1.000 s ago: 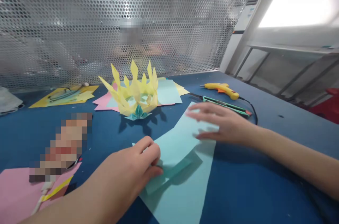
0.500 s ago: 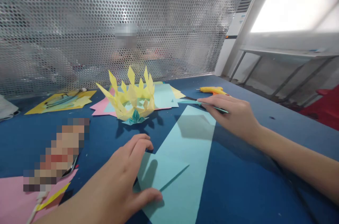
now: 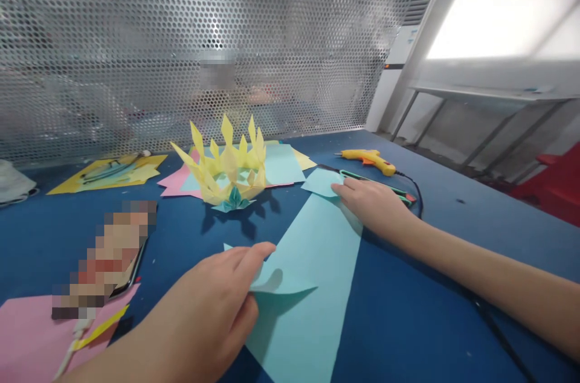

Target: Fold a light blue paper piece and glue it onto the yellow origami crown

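Observation:
A long light-blue paper sheet [image 3: 317, 256] lies on the blue table [image 3: 430, 322] in front of me. My left hand [image 3: 217, 304] pinches its near left corner between thumb and fingers and lifts that corner into a curl. My right hand [image 3: 371, 205] rests on the far end of the sheet, fingers closed over it, beside a small light-blue paper piece [image 3: 321, 180]. A yellow folded paper crown [image 3: 224, 162] with a teal base stands behind the sheet.
A yellow glue gun [image 3: 367, 158] and a green utility knife [image 3: 380, 182] lie right of my right hand, with a black cord running toward me. Pink, blue and yellow sheets lie behind the crown. A phone [image 3: 111, 253] and pink paper [image 3: 27, 334] are at left. A perforated metal screen closes the back.
My left hand lifted the near corner of the blue sheet into a curl. My right hand drew back from the knife onto the sheet's far end.

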Tool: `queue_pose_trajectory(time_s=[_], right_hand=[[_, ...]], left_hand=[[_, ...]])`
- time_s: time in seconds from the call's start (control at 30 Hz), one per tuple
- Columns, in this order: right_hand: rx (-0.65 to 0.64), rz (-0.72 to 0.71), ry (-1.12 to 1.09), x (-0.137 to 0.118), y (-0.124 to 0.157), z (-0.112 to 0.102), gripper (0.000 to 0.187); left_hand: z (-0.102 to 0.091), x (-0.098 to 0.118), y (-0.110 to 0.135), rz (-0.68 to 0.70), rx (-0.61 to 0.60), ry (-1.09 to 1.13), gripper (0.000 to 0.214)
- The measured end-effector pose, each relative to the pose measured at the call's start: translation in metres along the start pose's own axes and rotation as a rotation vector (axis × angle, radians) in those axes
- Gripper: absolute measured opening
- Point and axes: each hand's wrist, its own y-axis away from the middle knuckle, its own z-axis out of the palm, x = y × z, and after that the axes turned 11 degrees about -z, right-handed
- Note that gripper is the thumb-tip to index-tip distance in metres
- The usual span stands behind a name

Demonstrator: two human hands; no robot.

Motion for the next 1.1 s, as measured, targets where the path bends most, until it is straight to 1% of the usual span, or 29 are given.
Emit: queue_pose_trajectory(time_s=[0.07,0.13,0.2,0.27,0.3,0.4,0.47,0.53,0.63,0.7,0.8,0.93,1.0,1.1], right_hand=[[-0.054,0.046,-0.026,0.003,-0.002,0.002,0.023],[-0.071,0.07,-0.064,0.004,-0.004,0.002,0.024],[-0.054,0.066,-0.105,0.004,-0.006,0.001,0.026],[-0.025,0.044,-0.136,0.002,-0.007,-0.001,0.026],[-0.013,0.036,-0.145,0.001,-0.008,-0.001,0.025],[0.007,0.053,-0.14,0.0,-0.009,-0.002,0.025],[0.014,0.083,-0.121,-0.001,-0.009,-0.002,0.026],[0.014,0.11,-0.105,-0.001,-0.009,-0.001,0.026],[-0.001,0.151,-0.103,-0.001,-0.009,0.002,0.029],[-0.014,0.172,-0.119,0.0,-0.009,0.005,0.032],[-0.021,0.183,-0.146,0.004,-0.009,0.009,0.034],[-0.015,0.165,-0.177,0.008,-0.01,0.012,0.035],[-0.009,0.156,-0.194,0.01,-0.01,0.015,0.035],[0.006,0.157,-0.215,0.011,-0.01,0.017,0.036]], left_hand=[[-0.002,0.0,-0.001,0.02,-0.018,0.015,0.053],[-0.002,-0.002,-0.001,-0.009,-0.065,0.067,0.052],[-0.003,-0.003,-0.001,-0.064,-0.117,0.149,0.047],[-0.004,-0.004,-0.001,-0.108,-0.144,0.212,0.042],[-0.005,-0.004,-0.001,-0.136,-0.137,0.232,0.041],[-0.008,-0.005,-0.003,-0.231,-0.044,0.288,0.041],[-0.009,-0.005,-0.005,-0.269,0.028,0.338,0.041],[-0.006,-0.005,-0.006,-0.265,0.09,0.376,0.032],[0.0,-0.004,-0.004,-0.275,0.184,0.392,0.011],[0.002,-0.004,-0.002,-0.279,0.207,0.375,0.005],[0.003,-0.005,-0.001,-0.234,0.174,0.364,0.006],[0.002,-0.005,-0.004,-0.129,0.057,0.376,0.026],[0.003,-0.005,-0.004,-0.118,0.013,0.392,0.032],[0.005,-0.005,-0.004,-0.145,-0.02,0.411,0.032]])
